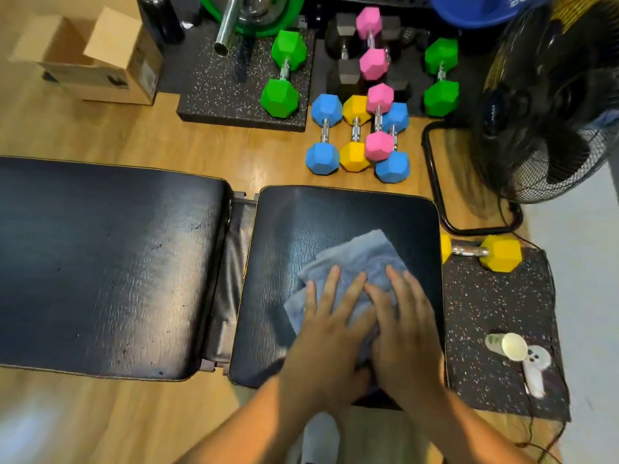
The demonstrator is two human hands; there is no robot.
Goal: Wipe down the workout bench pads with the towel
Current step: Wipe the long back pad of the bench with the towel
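Observation:
A black workout bench lies across the view with a long back pad [110, 262] on the left and a shorter seat pad [301, 229] on the right. A blue-grey towel [361, 256] is spread on the seat pad's near right part. My left hand [328, 333] and my right hand [405, 333] both press flat on the towel, fingers apart, side by side and slightly overlapping. The towel's near edge is hidden under my hands.
Coloured dumbbells [355, 132] lie on the wooden floor beyond the seat pad. A black floor fan [542, 105] stands at the right. A yellow dumbbell [495, 252] and a spray bottle [519, 356] rest on a speckled mat [495, 313] right of the bench. A cardboard box [97, 55] sits far left.

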